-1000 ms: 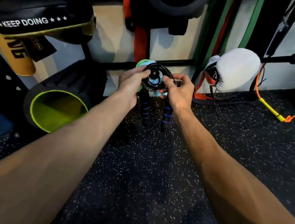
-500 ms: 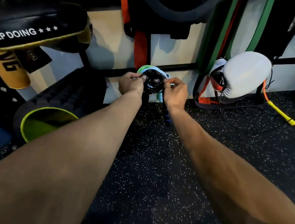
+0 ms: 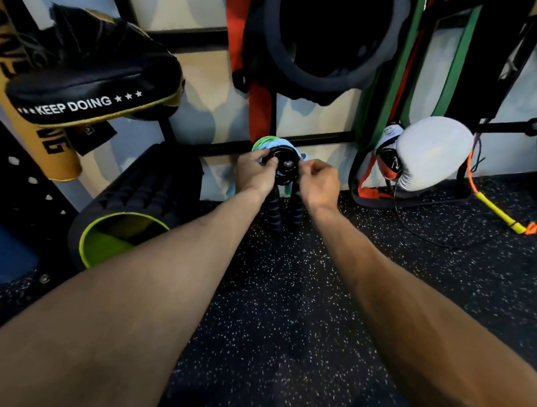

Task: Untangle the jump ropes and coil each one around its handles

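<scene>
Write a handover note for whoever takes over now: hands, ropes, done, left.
Left hand: pinches the left edge of the coiled black jump rope cord.
Right hand: pinches its right edge.
Two black foam handles with blue bands hang under the coil.
Done: this cord looks coiled; fastening not visible.
Left: a yellow-handled rope lies loose on the speckled black rubber floor by the white boxing glove.

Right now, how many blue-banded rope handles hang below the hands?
2. The left handle hangs below the left hand, the right handle below the right hand, side by side under the coiled rope. Their tops are hidden by the hands.
</scene>
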`<action>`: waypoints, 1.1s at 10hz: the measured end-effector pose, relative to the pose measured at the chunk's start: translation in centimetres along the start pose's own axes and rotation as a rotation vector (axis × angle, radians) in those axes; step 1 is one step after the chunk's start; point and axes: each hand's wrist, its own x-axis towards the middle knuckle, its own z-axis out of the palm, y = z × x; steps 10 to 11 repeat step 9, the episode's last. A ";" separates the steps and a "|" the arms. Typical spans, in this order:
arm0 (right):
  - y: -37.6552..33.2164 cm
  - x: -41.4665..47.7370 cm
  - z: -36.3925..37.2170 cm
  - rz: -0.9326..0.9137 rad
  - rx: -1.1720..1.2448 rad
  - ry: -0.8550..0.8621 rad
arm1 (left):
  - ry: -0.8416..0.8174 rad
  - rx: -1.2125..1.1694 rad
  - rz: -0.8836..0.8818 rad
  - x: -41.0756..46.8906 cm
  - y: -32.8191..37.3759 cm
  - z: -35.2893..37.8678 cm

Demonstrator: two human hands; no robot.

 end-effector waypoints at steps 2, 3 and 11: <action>1.8 0.0 1.1 0.049 0.014 -0.092 | 0.013 0.282 0.159 -0.2 -0.5 -0.1; 2.2 -0.5 1.7 0.016 0.019 -0.027 | 0.033 0.339 0.145 -0.3 -0.6 0.3; 0.5 -4.1 -0.5 0.029 -0.183 -0.080 | -0.176 0.233 -0.032 -1.0 -4.5 0.4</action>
